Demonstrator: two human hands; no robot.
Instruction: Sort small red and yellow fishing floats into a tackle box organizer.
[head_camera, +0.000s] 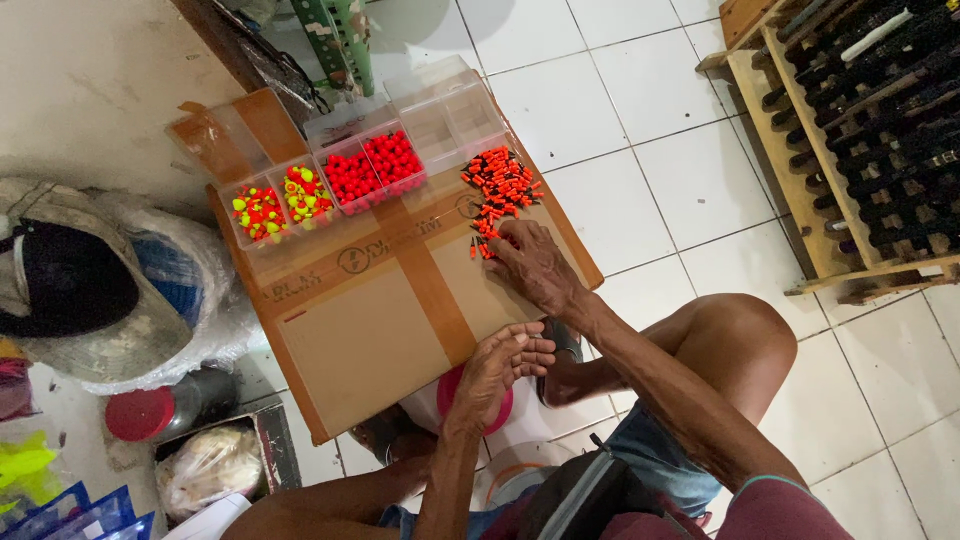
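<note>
The pile of small orange-and-black pieces (500, 190) lies loose on the far right part of the cardboard box (370, 330) in front of you, spreading from just below the empty clear tray down toward your fingers, with a few strays at its near edge. Your right hand (535, 265) rests palm down on the box right at that near edge, fingers stretched forward and lightly spread so the tips touch the nearest pieces; you cannot tell from here whether any piece is pinched under them. Your left hand (497, 365) sits at the near edge of the box, well short of the pile, cupped palm up with the fingers curled loosely together; whether anything lies in it is hidden by the curl. Beyond the pile, along the far edge of the box, stands a clear plastic compartment box (340, 165): its two middle cells are packed with red beads (375, 168), and the two left cells hold mixed red-and-yellow beads (280, 200), while its open lid (450, 105) lies empty just behind the pile. The box is sealed with brown tape down its middle. To your left on the floor lie a dark cap (65, 280) on a plastic-wrapped bundle and a red-lidded jar (140, 412); to your right, on the white tiles, stands a wooden rack (800, 170) filled with dark rods.
</note>
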